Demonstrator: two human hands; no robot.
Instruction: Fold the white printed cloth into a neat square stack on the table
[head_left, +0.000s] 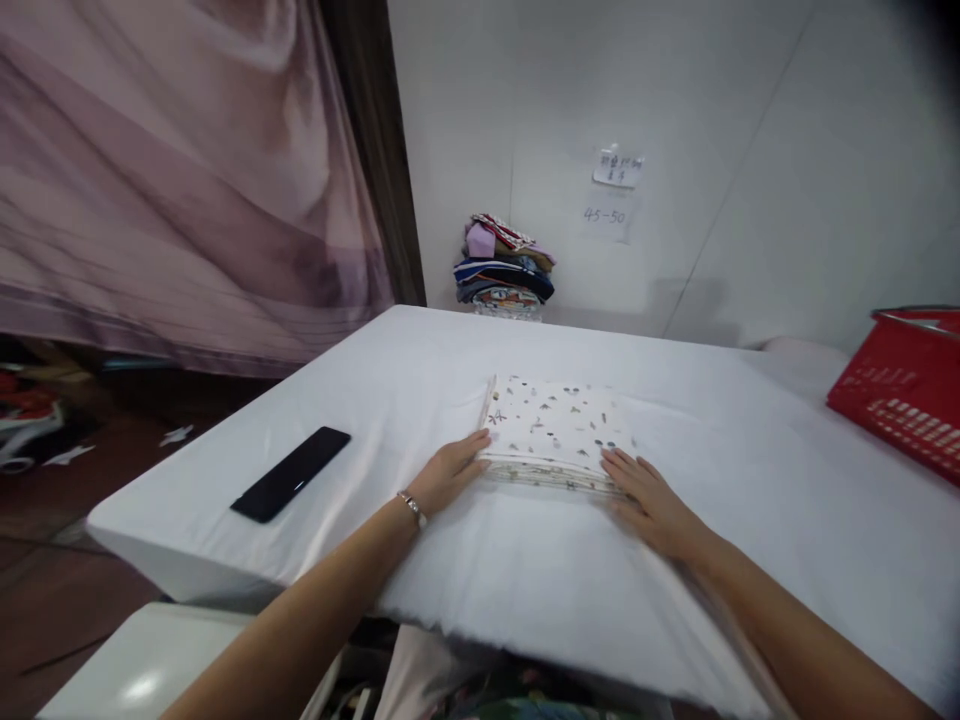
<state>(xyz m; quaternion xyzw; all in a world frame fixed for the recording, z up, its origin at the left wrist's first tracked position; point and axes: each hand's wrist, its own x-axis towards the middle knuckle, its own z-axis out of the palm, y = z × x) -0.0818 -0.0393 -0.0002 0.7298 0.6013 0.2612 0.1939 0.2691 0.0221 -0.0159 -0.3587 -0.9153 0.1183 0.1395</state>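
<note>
A folded white cloth (551, 415) with small printed plants and animals lies flat on the white-covered table (517, 560), its stacked layers showing along the near edge. Against its left near corner rests my left hand (450, 472), fingers stretched forward and touching the side. A bracelet (412, 508) circles that wrist. My right hand (649, 498) lies on the right near corner, fingers extended and slightly apart over the top layer. Neither hand lifts the cloth off the table.
A black phone (292, 474) lies on the table's left side. At the far right stands a red plastic basket (904, 385). Folded clothes (504, 265) are piled beyond the back edge, by a wall with paper notes (618, 168). A pinkish curtain (172, 170) hangs at left.
</note>
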